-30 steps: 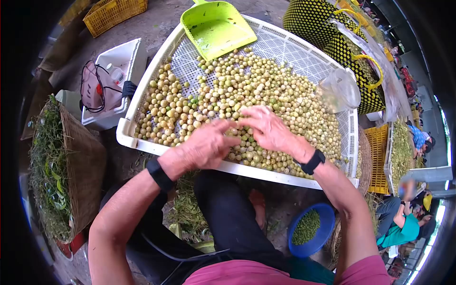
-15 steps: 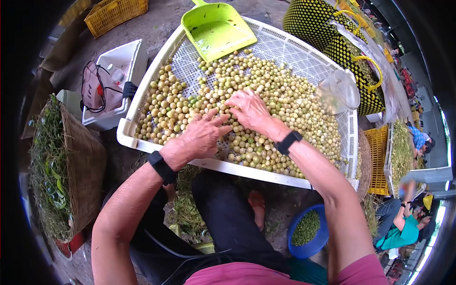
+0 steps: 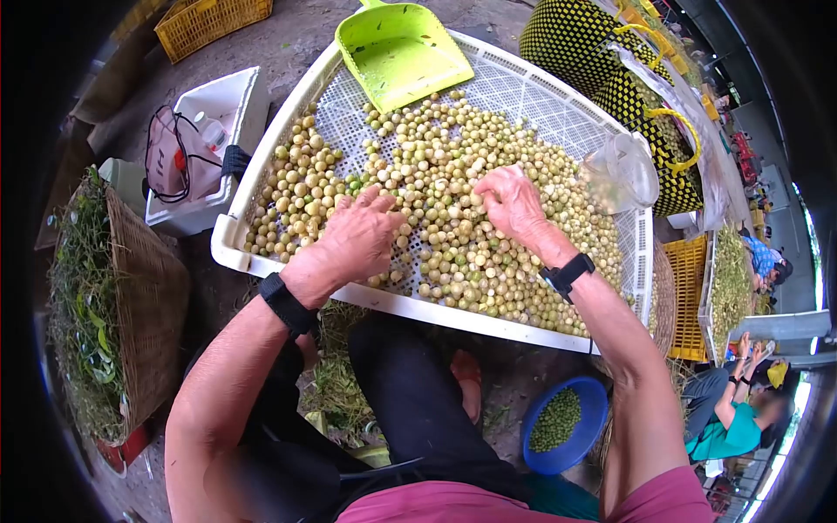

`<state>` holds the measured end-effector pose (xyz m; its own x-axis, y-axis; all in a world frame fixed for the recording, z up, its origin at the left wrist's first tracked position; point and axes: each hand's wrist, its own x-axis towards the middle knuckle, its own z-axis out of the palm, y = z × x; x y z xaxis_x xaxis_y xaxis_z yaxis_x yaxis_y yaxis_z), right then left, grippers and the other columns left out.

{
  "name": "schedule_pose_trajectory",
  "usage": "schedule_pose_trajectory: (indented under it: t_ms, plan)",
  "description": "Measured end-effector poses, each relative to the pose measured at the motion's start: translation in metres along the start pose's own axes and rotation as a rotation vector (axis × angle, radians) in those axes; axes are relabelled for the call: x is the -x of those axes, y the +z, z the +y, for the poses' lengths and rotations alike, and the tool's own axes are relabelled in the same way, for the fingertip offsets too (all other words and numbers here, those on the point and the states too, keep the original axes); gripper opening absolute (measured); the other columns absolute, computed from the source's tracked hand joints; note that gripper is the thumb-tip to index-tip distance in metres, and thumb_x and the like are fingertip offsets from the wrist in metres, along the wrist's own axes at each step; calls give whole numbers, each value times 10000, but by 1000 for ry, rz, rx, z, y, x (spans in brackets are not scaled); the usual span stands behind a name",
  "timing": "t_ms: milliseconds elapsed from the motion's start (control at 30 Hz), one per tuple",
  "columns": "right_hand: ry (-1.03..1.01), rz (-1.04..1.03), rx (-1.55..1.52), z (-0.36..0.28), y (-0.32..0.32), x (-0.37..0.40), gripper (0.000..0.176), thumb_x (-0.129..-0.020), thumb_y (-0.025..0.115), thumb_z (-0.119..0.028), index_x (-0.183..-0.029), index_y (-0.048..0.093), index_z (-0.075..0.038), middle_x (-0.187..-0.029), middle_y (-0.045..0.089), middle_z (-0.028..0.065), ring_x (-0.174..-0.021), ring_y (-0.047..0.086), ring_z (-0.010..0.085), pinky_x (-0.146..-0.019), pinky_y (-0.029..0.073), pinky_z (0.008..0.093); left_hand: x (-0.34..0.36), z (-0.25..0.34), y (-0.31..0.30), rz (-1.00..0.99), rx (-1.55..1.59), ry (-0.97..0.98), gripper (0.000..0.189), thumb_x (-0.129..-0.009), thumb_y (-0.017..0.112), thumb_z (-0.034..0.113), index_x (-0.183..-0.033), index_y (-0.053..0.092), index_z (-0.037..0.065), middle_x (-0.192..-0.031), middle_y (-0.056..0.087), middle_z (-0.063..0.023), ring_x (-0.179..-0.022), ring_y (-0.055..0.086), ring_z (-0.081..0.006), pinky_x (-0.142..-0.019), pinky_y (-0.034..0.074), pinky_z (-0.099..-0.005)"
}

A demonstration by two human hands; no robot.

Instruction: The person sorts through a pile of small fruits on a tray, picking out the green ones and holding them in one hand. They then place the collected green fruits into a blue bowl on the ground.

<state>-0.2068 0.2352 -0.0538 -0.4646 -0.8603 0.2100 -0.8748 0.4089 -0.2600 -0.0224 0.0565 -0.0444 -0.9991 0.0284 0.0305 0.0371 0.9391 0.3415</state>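
Observation:
A white mesh tray [image 3: 471,326] holds many small round yellow-green fruits [image 3: 471,253]. My left hand [image 3: 362,234] rests on the fruits left of the middle, its fingers spread and pointing away from me. To its right, my right hand [image 3: 513,199] is over the fruits with its fingers curled together; whatever is between the fingertips is too small to make out. A green dustpan [image 3: 403,54] lies at the tray's far edge. On the tray's right side lies a clear plastic container [image 3: 629,173].
A foam box [image 3: 248,109] and a basket of greenery [image 3: 144,305] stand at left. Yellow-black bags [image 3: 571,39] are at upper right. A blue bowl [image 3: 588,423] of green fruits sits below the tray. A person in green [image 3: 732,431] sits at right.
My right hand has moved right across the fruits, and its fingers have curled in. My left hand has shifted slightly left and away from the right one.

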Motion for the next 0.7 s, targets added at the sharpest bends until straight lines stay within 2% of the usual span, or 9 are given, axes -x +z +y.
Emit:
schedule_pose_trajectory:
  t_ms: [67,133,233,267,367,467,567,667,700]
  plan:
    - [-6,86,-1,-4,1,0,123,-679,495,1,-731,584,-64,-768,550,81,-775,508,248,-693,422,348,-3,-5,0,99,36,30,343,-645,455,-3,-974,543,42,-1076,498,-155,-1059,433,-325,-860,375,-405]
    - [-70,182,-50,-13,9,-5,110,-677,500,-8,-717,588,-61,-699,524,84,-740,516,248,-666,424,349,-5,-10,0,181,82,50,342,-622,461,-14,-951,546,26,-1039,512,-159,-1027,451,-320,-845,385,-390]
    - [-28,6,-135,-29,22,-12,96,-677,512,-21,-709,591,-64,-699,518,85,-721,521,253,-640,427,350,-5,-12,-2,254,109,74,326,-592,464,-31,-905,549,-3,-963,531,-161,-961,477,-313,-816,400,-373]
    - [-102,22,-53,-30,24,-13,86,-682,523,-34,-715,596,-65,-693,517,90,-713,528,261,-620,430,358,-5,-12,-4,231,120,66,325,-591,462,-31,-903,550,-3,-952,532,-159,-948,479,-311,-809,402,-373]
    - [-71,72,-115,-38,26,-17,80,-675,531,-45,-711,601,-63,-698,529,99,-715,536,277,-617,432,367,-3,-16,-3,226,98,75,319,-593,459,-33,-897,550,-5,-928,536,-150,-902,487,-302,-784,411,-371]
    - [15,-55,-137,-45,33,-19,89,-665,542,-82,-717,608,-54,-722,548,113,-710,547,289,-624,439,371,-2,-20,-2,190,83,62,299,-595,459,-32,-880,547,-8,-928,535,-146,-887,491,-302,-776,414,-368]
    - [67,-165,-106,-57,30,-24,101,-666,527,-94,-700,606,-43,-730,556,129,-714,556,291,-637,446,367,-1,-25,2,352,118,89,157,-650,491,37,-770,593,43,-800,542,-94,-848,505,-263,-694,425,-385]
    - [101,-281,-39,-71,23,-24,105,-637,505,-57,-672,601,-35,-748,557,154,-739,569,297,-635,450,380,0,-27,-8,337,132,56,149,-660,482,35,-765,589,34,-794,546,-96,-830,514,-265,-686,436,-378]
    - [71,-316,29,-72,21,-23,106,-630,509,-52,-682,600,-37,-752,556,157,-734,570,299,-630,450,387,1,-29,-13,322,117,14,193,-653,471,16,-809,583,22,-847,548,-114,-856,515,-278,-707,436,-375]
